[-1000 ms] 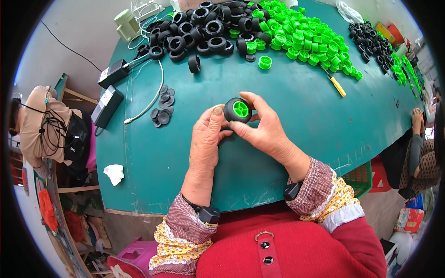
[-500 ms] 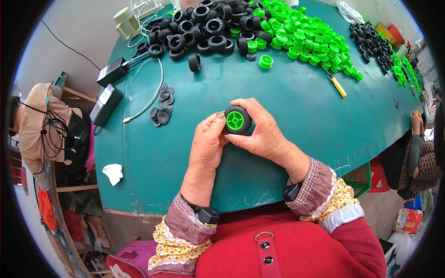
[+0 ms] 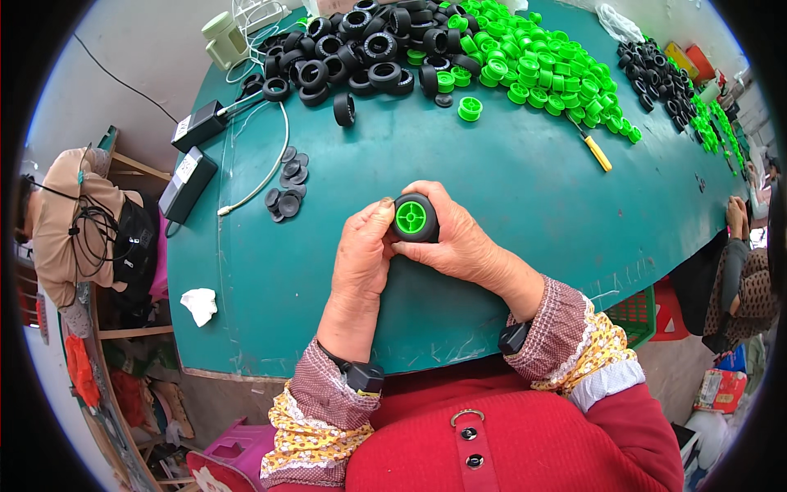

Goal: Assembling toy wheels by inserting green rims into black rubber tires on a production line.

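Between my two hands, above the green tabletop (image 3: 508, 205), is a small toy wheel (image 3: 416, 217): a black tyre around a bright green spoked rim, its rim side facing up toward me. My left hand (image 3: 366, 246) pinches the wheel's left edge with thumb and fingers. From the right, my right hand (image 3: 456, 234) wraps the tyre, forefinger along the top and thumb below. The fingertips behind the wheel are hidden. Beyond my hands lie a heap of black tyres (image 3: 379, 47) and a heap of green rims (image 3: 545, 70).
At the left are black discs (image 3: 288, 203), black power adapters (image 3: 188, 184), a white cable (image 3: 275, 168) and a white scrap (image 3: 199, 307). A yellow-handled screwdriver (image 3: 598, 154) lies at right. A mug (image 3: 223, 41) stands far left. Another person's hands (image 3: 736, 217) rest at the right edge.
The wheel and both hands have shifted slightly left and down. The wheel has tilted a little, showing more tread at its right. Both hands keep their grip.
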Tool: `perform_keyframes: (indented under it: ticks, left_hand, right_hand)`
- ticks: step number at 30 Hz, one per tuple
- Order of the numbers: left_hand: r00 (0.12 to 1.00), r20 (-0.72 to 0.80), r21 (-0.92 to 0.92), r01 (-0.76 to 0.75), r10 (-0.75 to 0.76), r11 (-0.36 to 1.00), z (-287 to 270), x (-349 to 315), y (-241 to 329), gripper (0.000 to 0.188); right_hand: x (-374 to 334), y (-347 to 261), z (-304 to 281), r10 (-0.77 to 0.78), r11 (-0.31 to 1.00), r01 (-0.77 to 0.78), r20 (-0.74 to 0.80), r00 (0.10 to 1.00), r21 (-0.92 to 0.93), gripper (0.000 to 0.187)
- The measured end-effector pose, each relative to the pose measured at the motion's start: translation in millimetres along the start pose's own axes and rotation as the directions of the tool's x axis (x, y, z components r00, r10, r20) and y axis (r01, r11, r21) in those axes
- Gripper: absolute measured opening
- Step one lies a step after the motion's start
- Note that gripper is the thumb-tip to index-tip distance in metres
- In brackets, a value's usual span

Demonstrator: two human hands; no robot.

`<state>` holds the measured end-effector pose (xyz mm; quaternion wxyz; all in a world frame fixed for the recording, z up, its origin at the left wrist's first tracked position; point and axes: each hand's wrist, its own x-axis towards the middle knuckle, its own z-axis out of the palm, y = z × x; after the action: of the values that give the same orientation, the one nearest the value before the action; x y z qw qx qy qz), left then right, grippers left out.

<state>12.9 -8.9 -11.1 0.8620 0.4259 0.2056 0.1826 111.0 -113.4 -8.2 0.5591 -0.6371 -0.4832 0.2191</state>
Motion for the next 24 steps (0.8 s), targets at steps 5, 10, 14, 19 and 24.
perform_keyframes:
  ticks: [5, 10, 14, 19, 24]
  left_hand:
    - [1.0, 0.0, -0.036, -0.023, 0.023, 0.999, 0.8, 1.0, -0.7, 0.023]
    - [0.999, 0.043, -0.152, 0.021, -0.015, 0.988, 6.3, -1.4, 4.7, 0.028]
    - [0.998, 0.001, 0.04, -0.065, 0.065, 0.997, 10.1, -4.1, 2.1, 0.029]
    - [0.997, 0.015, 0.025, -0.082, 0.081, 0.996, 14.7, -2.6, 0.3, 0.024]
    - [0.998, 0.023, -0.061, -0.059, 0.06, 0.996, 6.4, -2.2, -4.1, 0.024]
  right_hand:
    - [0.4, -7.9, 0.5, 0.023, 0.999, -0.022, -0.014, 1.0, 0.049, 0.055]
    - [0.1, -4.4, -1.7, 0.027, 0.993, -0.027, 0.001, 1.0, 0.118, 0.06]
    - [1.3, -3.7, 1.4, -0.019, 0.999, 0.018, 0.013, 1.0, 0.05, 0.064]
    - [0.5, 3.4, -0.5, -0.134, 0.991, 0.132, 0.043, 0.99, 0.03, 0.061]
    - [0.4, -2.3, 0.9, -0.146, 0.989, 0.146, 0.031, 0.989, 0.002, 0.056]
